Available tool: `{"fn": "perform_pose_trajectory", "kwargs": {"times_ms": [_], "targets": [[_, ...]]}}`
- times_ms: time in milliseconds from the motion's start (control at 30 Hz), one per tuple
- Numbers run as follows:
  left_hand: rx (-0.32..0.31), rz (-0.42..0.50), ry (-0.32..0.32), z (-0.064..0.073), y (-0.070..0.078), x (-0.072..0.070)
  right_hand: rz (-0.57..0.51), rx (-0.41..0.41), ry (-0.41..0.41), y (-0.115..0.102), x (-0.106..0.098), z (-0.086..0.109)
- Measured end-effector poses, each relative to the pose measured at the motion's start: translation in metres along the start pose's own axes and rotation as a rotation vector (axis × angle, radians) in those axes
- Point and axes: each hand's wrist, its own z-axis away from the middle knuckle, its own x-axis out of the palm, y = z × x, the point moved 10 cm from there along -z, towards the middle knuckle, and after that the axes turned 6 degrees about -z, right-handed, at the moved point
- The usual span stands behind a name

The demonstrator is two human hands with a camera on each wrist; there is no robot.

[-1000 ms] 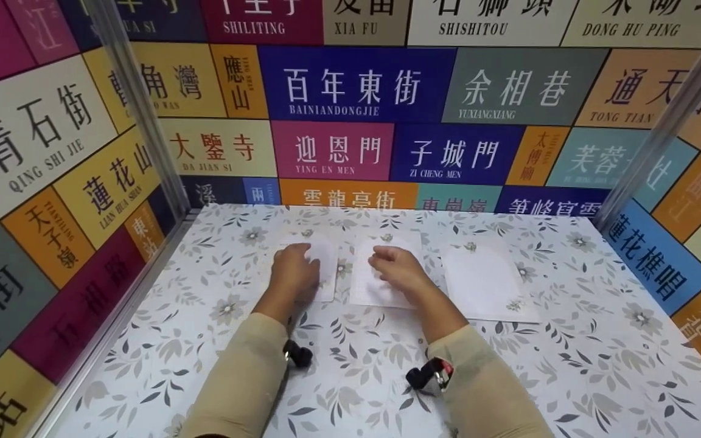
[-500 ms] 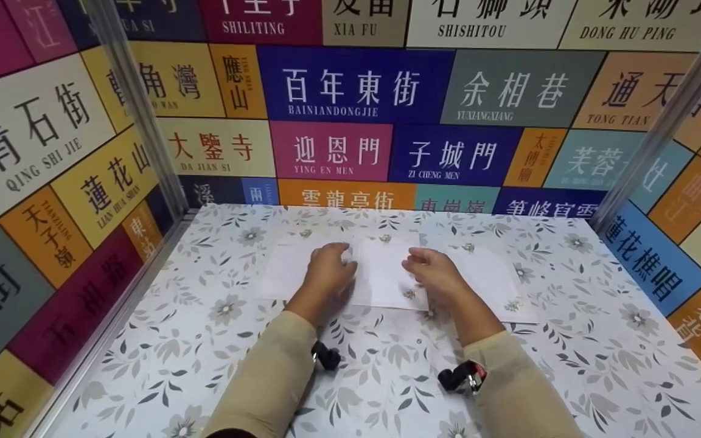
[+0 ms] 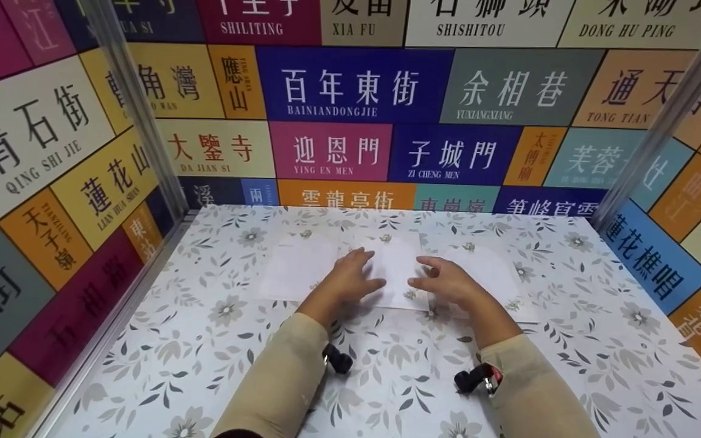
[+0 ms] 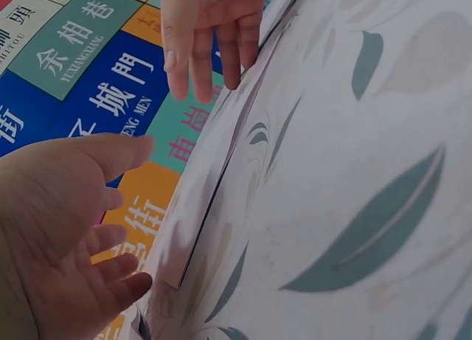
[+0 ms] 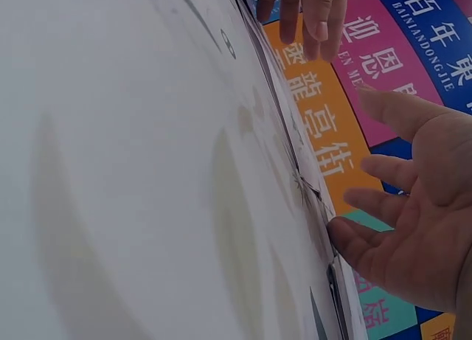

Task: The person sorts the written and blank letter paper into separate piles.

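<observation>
Three pale sheets of paper printed with small floral motifs lie in a row: a left sheet [image 3: 292, 277], a middle sheet [image 3: 394, 264] and a right sheet [image 3: 490, 277]. Over the middle sheet's left edge is my left hand [image 3: 350, 278], fingers spread and holding nothing. My right hand [image 3: 451, 281] faces it across that sheet's right edge, also without a thing in its grasp. In the left wrist view, the left hand [image 4: 70, 229] has its thumb apart from loosely bent fingers. The right wrist view shows the right hand [image 5: 417, 181] likewise, its lower fingertips near the paper's edge.
A white tablecloth [image 3: 381, 365] with grey flowers and leaves covers the table. Walls of colourful street-name panels [image 3: 356, 85] stand behind and at both sides, with clear plastic-like posts at the corners. A small black camera [image 3: 338, 360] sits on the left wrist.
Both hands have moved to the right. The left went from the left sheet to the middle sheet's left edge, the right from the middle sheet to its right edge. Their fingers look more spread.
</observation>
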Motion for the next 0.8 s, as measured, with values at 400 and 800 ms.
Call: {"fn": "perform_pose_trajectory", "kwargs": {"times_ms": [400,800], "targets": [[0.007,-0.153,-0.173,0.008,-0.004,0.018,0.147,-0.004,-0.125,0.001,0.016,0.001],[-0.001,-0.286,-0.201,0.008,-0.005,0.024,0.219,0.019,-0.137,0.003,0.018,0.003]]}}
